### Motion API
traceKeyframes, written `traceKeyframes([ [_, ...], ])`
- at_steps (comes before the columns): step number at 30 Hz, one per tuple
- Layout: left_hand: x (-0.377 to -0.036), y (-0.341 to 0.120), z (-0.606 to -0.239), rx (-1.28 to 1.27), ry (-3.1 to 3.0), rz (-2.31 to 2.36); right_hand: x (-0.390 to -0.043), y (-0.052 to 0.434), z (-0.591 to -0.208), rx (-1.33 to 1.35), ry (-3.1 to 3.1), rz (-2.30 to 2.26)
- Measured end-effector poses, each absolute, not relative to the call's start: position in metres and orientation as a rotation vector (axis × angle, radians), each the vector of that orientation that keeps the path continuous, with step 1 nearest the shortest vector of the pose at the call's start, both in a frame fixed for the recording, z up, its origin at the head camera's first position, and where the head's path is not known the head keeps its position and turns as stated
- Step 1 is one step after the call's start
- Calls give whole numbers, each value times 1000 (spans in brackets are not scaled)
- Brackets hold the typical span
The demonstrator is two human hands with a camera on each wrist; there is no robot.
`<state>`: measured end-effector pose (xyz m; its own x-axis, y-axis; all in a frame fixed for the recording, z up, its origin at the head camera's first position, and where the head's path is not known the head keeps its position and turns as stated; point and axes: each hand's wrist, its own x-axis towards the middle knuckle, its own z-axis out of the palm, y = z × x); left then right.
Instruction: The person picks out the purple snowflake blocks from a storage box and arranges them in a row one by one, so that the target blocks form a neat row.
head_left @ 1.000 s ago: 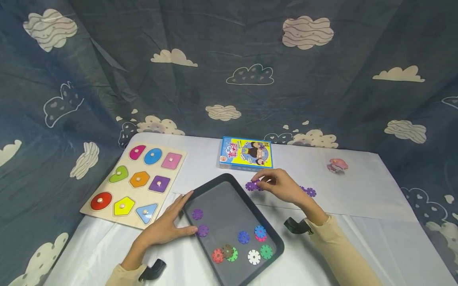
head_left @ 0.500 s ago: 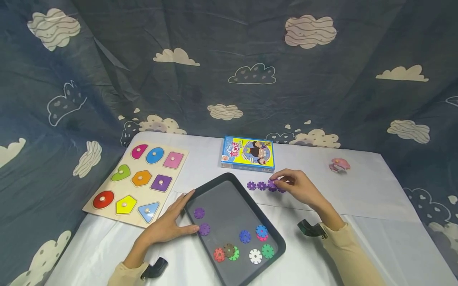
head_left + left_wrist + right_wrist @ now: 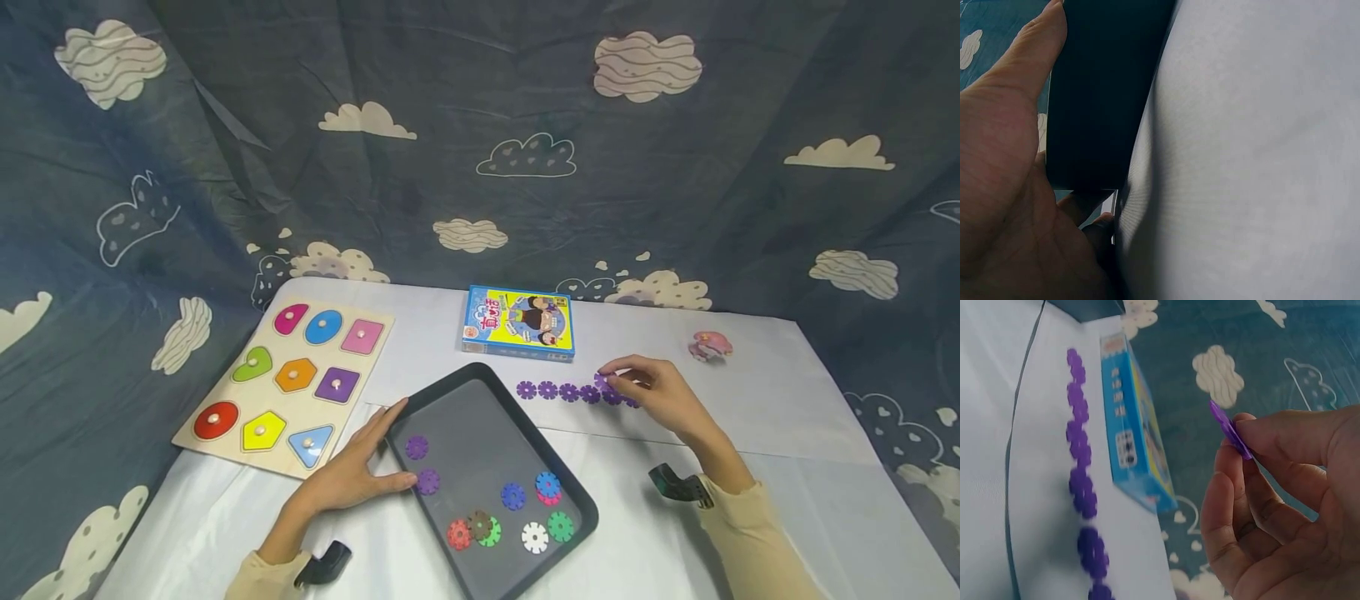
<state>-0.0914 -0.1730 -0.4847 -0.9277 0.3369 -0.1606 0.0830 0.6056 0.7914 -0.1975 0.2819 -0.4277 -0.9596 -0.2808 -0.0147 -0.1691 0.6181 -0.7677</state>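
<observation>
In the head view my right hand (image 3: pixel 656 392) pinches a purple notched plastic disc (image 3: pixel 602 381) between thumb and fingers, just above a row of matching purple discs (image 3: pixel 547 390) on the white table. Seen from the right wrist, the pinched disc (image 3: pixel 1230 431) is tilted nearly edge-on, away from the row (image 3: pixel 1077 440). My left hand (image 3: pixel 348 477) rests along the left side of a dark grey tray (image 3: pixel 472 421), thumb and fingers spread against its edge. In the left wrist view the tray's dark side (image 3: pixel 1100 100) stands beside the thumb.
Inside the tray lie two purple discs (image 3: pixel 428 481) and several others, including a white one (image 3: pixel 535 537) and a red one (image 3: pixel 459 534). A wooden shape puzzle (image 3: pixel 281 400) is at the left. A blue-yellow box (image 3: pixel 517 323) and a small pink toy (image 3: pixel 709 346) stand farther back.
My right hand has moved rightward along the row of purple discs, uncovering more of them, and now holds one disc near the row's right end. The left hand stays at the tray.
</observation>
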Motion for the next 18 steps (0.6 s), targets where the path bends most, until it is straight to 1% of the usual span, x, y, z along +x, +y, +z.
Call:
traceKeyframes([
  [7, -92, -173, -486, 350, 2552, 1225, -193, 308, -431, -346, 2767, -1246],
  [18, -92, -173, -486, 367, 2549, 1238, -188, 343, -437, -179, 2807, -1235],
])
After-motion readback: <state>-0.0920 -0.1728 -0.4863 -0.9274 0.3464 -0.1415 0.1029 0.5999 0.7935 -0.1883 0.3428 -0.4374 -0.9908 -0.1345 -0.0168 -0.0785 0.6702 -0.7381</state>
